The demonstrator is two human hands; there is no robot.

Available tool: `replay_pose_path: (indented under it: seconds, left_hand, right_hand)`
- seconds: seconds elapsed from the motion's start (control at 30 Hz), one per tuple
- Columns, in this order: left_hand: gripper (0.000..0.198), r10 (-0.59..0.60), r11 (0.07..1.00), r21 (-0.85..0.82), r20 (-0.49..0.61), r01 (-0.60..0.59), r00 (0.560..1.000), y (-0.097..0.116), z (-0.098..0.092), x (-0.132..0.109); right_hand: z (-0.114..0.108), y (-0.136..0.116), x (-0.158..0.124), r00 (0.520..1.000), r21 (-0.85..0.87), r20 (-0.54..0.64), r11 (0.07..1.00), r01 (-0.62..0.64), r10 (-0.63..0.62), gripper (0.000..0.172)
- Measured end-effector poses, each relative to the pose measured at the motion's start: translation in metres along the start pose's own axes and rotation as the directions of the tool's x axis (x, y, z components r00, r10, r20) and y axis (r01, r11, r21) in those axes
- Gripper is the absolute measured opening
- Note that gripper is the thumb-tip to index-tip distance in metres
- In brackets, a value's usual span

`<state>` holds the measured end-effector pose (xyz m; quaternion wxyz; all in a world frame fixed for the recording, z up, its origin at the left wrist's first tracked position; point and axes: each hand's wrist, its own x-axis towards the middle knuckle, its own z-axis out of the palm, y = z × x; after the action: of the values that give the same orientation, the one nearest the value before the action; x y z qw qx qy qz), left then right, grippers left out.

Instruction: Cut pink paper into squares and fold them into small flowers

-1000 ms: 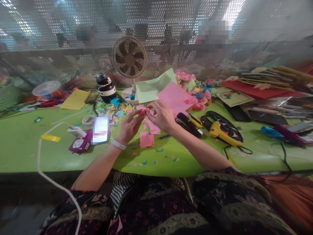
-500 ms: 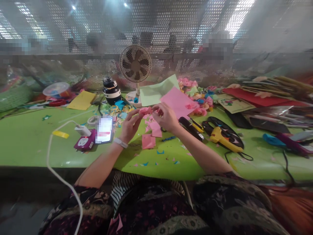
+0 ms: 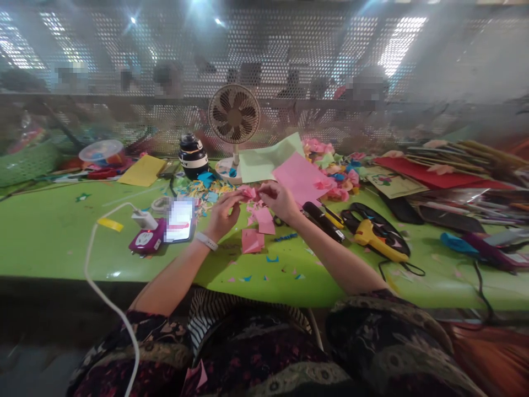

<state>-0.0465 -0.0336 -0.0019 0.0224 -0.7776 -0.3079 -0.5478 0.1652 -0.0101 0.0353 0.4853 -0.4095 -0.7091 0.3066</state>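
Note:
My left hand (image 3: pixel 224 212), with a pale band at the wrist, is closed on a small folded pink paper (image 3: pixel 248 192) above the table. My right hand (image 3: pixel 279 201) has its fingers pinched together at the right edge of that paper; the exact contact is too small to make out. Below the hands lie pink paper squares (image 3: pixel 252 241), some overlapping, and small pink scraps. A large pink sheet (image 3: pixel 300 177) rests behind my right hand, partly over a pale green sheet (image 3: pixel 268 158).
A phone (image 3: pixel 179 220) and a purple power socket (image 3: pixel 146 238) with a white cable are on the left. A small fan (image 3: pixel 234 117) and a black bottle (image 3: pixel 192 157) stand behind. Paper flowers (image 3: pixel 339 184), a black stapler-like tool (image 3: pixel 323 221) and a yellow glue gun (image 3: pixel 378 241) lie right.
The camera view has tilted slightly, shifting the scene. My right fingers have drawn a little apart from the left ones, and the folded pink paper shows at a different angle.

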Motion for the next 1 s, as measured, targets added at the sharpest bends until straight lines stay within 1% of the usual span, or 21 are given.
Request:
replay_pose_path:
  seconds: [0.13,0.2,0.33,0.43,0.5,0.53,0.6,0.63,0.67,0.7,0.73,0.77,0.83,0.87,0.9,0.93,0.97,1.0]
  left_hand:
    - [0.032,-0.066,0.997,-0.039,0.061,0.069,0.996,0.002,0.002,-0.001]
    - [0.034,-0.082,0.994,-0.062,0.085,0.087,0.993,0.004,0.002,-0.001]
    - [0.034,-0.13,0.982,-0.131,0.038,0.134,0.991,0.006,-0.001,0.001]
    - [0.034,-0.17,0.979,-0.115,0.013,0.17,0.985,0.003,-0.001,0.002]
    - [0.035,-0.166,0.98,-0.106,0.011,0.166,0.986,0.0,0.001,0.0]
    - [0.036,-0.157,0.982,-0.108,0.012,0.158,0.987,-0.002,0.002,-0.001]
    - [0.036,-0.141,0.984,-0.107,0.015,0.141,0.99,-0.006,0.005,-0.003]
    - [0.036,-0.138,0.985,-0.1,0.019,0.139,0.99,-0.007,0.006,-0.004]
    - [0.035,-0.138,0.986,-0.091,0.023,0.139,0.99,-0.008,0.007,-0.005]
    - [0.034,-0.138,0.987,-0.082,0.027,0.14,0.99,-0.008,0.007,-0.005]
    - [0.033,-0.139,0.987,-0.075,0.032,0.141,0.99,-0.009,0.008,-0.006]
    - [0.032,-0.141,0.987,-0.071,0.037,0.143,0.989,-0.008,0.008,-0.006]
    - [0.031,-0.141,0.987,-0.07,0.047,0.144,0.989,-0.008,0.008,-0.006]
    - [0.031,-0.141,0.987,-0.07,0.05,0.144,0.989,-0.007,0.008,-0.006]
    - [0.031,-0.141,0.987,-0.069,0.054,0.145,0.989,-0.007,0.008,-0.006]
    - [0.032,-0.141,0.987,-0.068,0.058,0.144,0.988,-0.006,0.008,-0.006]
    - [0.032,-0.14,0.987,-0.068,0.062,0.144,0.988,-0.006,0.008,-0.006]
    - [0.032,-0.141,0.987,-0.069,0.068,0.146,0.988,-0.007,0.008,-0.006]
  right_hand:
    - [0.002,-0.005,-0.005,0.999,-0.046,0.043,0.999,0.023,-0.021,0.011]
    - [0.003,-0.004,-0.006,0.999,-0.043,0.038,0.999,0.033,-0.032,0.009]
    - [-0.001,0.003,-0.002,1.0,0.069,0.0,0.998,-0.011,0.011,0.014]
    - [-0.009,0.009,0.005,0.998,0.188,-0.032,0.981,-0.052,0.059,0.023]
    - [-0.017,0.01,0.009,0.994,0.203,-0.084,0.978,-0.052,0.071,0.031]
    - [-0.022,0.01,0.011,0.991,0.18,-0.124,0.983,-0.036,0.059,0.035]
    - [-0.036,0.005,0.012,0.975,0.082,-0.222,0.996,0.029,-0.01,0.046]
    - [-0.046,-0.001,0.012,0.957,0.015,-0.281,0.997,0.074,-0.067,0.052]
    - [-0.057,-0.007,0.011,0.93,-0.062,-0.341,0.99,0.126,-0.139,0.058]
    - [-0.07,-0.016,0.011,0.889,-0.144,-0.399,0.973,0.179,-0.222,0.062]
    - [-0.084,-0.025,0.011,0.834,-0.233,-0.452,0.945,0.231,-0.316,0.065]
    - [-0.099,-0.035,0.012,0.758,-0.331,-0.5,0.901,0.279,-0.419,0.066]
    - [-0.131,-0.052,0.017,0.561,-0.536,-0.552,0.778,0.328,-0.617,0.065]
    - [-0.147,-0.057,0.022,0.457,-0.624,-0.562,0.716,0.312,-0.689,0.063]
    - [-0.161,-0.059,0.028,0.399,-0.683,-0.573,0.686,0.251,-0.716,0.061]
    - [-0.173,-0.058,0.036,0.388,-0.713,-0.59,0.682,0.161,-0.708,0.059]
    - [-0.182,-0.053,0.044,0.462,-0.727,-0.603,0.686,0.017,-0.651,0.058]
    - [-0.188,-0.045,0.052,0.592,-0.741,-0.597,0.655,-0.148,-0.541,0.058]
